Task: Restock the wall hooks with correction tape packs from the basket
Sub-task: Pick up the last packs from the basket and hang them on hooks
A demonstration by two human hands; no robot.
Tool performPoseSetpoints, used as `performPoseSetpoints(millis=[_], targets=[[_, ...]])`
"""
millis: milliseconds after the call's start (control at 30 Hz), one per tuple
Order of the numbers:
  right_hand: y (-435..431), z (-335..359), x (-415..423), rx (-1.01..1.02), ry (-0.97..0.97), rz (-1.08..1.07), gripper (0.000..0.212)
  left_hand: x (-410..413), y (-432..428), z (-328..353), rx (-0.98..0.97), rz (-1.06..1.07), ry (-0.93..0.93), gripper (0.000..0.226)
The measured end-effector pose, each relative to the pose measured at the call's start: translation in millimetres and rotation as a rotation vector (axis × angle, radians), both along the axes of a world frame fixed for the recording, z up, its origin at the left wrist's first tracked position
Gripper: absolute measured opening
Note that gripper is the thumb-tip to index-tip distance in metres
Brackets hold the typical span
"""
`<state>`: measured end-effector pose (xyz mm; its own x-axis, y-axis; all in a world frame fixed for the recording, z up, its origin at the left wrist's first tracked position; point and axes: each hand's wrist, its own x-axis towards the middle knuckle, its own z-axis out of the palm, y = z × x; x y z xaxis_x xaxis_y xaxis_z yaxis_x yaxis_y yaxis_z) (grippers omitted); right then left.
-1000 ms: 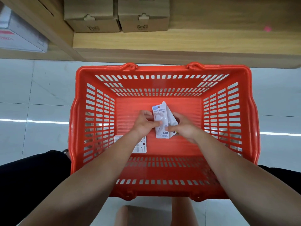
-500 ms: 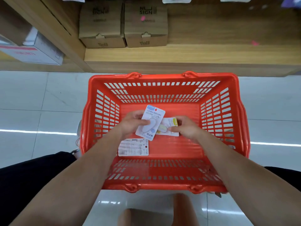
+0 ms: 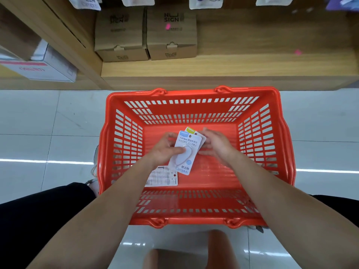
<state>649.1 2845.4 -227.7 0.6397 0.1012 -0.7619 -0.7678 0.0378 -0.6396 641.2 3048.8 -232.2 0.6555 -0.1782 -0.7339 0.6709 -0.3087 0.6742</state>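
An orange plastic basket stands on the floor below me. Over its middle my left hand grips a blue-topped correction tape pack, thumb on its blister. Behind that pack sits a yellow-topped pack, mostly hidden, with my right hand holding it at its right edge. A third pack lies face down on the basket floor under my left forearm.
A wooden shelf runs just beyond the basket, carrying two brown cardboard boxes. The bottoms of packs hanging on the wall show along the top edge. A white box sits at left. Grey floor tiles surround the basket.
The yellow-topped pack has slid from beside the blue-topped pack to behind it, so the two are stacked. Both hands have come closer together. My head has tilted up, showing the hanging packs.
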Motion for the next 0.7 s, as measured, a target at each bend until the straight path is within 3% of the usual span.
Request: performPoseSetpoints(millis=[100, 167, 267, 400, 467, 567, 700], targets=[[12.0, -18.6, 0.3, -0.153, -0.028, 0.068, 0.018, 4.9, 14.6, -4.4, 0.132, -0.029, -0.038, 0.045], [21.8, -37.5, -8.8, -0.302, -0.088, 0.305, 0.024, 5.8, 28.7, -7.9, 0.237, -0.004, -0.079, 0.037], [45.0, -55.0, -29.2, -0.357, -0.131, 0.751, 0.040, 1.8, 46.6, -13.3, 0.347, 0.118, -0.089, 0.036], [76.5, -70.0, -36.1, -0.469, -0.265, 1.034, 0.056, -1.1, 54.9, -23.9, 0.447, 0.204, -0.086, 0.046], [87.3, -75.3, -35.3, -0.528, -0.286, 1.147, 0.053, -1.8, 56.1, -27.7, 0.452, 0.206, -0.081, 0.047], [93.3, -80.7, -36.4, -0.489, -0.288, 1.142, 0.019, -0.5, 58.5, -29.8, 0.455, 0.199, -0.084, 0.047], [63.5, -69.4, -26.8, -0.248, -0.216, 0.738, 0.026, 3.4, 62.1, -27.9, 0.389, 0.189, -0.090, 0.043]])
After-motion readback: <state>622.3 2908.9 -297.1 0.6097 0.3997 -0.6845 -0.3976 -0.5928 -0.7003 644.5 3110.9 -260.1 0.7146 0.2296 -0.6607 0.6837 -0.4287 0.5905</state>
